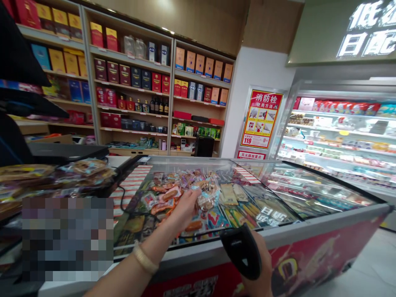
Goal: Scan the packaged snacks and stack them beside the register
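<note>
My left hand point(189, 204), with a pale bangle on the wrist, stretches out over the chest freezer point(278, 243). Its fingers are closed on a clear plastic food pack point(208, 194) with brown contents and light-blue edges. Several other wrapped packs point(168, 196), orange and reddish, lie about it; whether they rest on the glass or under it is hard to tell. Low in front of the freezer, my right hand point(261, 264) grips a black handheld barcode scanner point(241, 251), its head tilted towards the freezer. A black cable point(123, 202) hangs over the freezer's left end.
At the left, more wrapped packs point(86, 173) are heaped beside dark counter equipment point(68, 153). Shelves of boxed bottles point(133, 76) line the back wall. A red fire-hydrant sign point(262, 119) hangs on the pillar, and a lit display fridge point(340, 140) stands at the right.
</note>
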`<control>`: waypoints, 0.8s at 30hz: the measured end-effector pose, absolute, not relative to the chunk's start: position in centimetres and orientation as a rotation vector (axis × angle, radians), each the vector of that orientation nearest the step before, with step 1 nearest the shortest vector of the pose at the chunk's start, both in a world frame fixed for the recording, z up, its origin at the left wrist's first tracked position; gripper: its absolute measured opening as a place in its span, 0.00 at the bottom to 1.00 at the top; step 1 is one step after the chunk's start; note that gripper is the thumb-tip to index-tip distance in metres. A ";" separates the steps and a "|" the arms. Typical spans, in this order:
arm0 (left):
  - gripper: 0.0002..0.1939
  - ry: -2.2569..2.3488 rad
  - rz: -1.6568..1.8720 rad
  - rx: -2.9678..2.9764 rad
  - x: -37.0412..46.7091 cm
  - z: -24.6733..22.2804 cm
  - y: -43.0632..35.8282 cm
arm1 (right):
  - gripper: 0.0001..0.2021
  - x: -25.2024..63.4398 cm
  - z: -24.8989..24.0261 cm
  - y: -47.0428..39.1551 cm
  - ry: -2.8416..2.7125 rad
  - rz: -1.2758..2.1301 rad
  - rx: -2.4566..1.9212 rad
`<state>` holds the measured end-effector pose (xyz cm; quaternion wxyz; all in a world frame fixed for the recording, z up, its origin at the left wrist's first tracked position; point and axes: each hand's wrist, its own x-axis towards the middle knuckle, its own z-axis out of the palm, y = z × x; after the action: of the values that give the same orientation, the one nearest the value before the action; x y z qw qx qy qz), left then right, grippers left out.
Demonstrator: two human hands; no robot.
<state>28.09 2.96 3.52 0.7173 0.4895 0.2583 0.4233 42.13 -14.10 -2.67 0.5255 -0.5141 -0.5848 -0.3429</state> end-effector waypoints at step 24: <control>0.16 0.826 1.249 1.469 15.5 2.6 0.3 | 0.12 36.3 3.0 -10.8 -1.961 -0.638 -1.351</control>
<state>15.55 0.31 2.55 0.4986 0.6069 0.3414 0.5163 36.27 -10.81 3.03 0.3316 -0.5170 -0.7504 -0.2441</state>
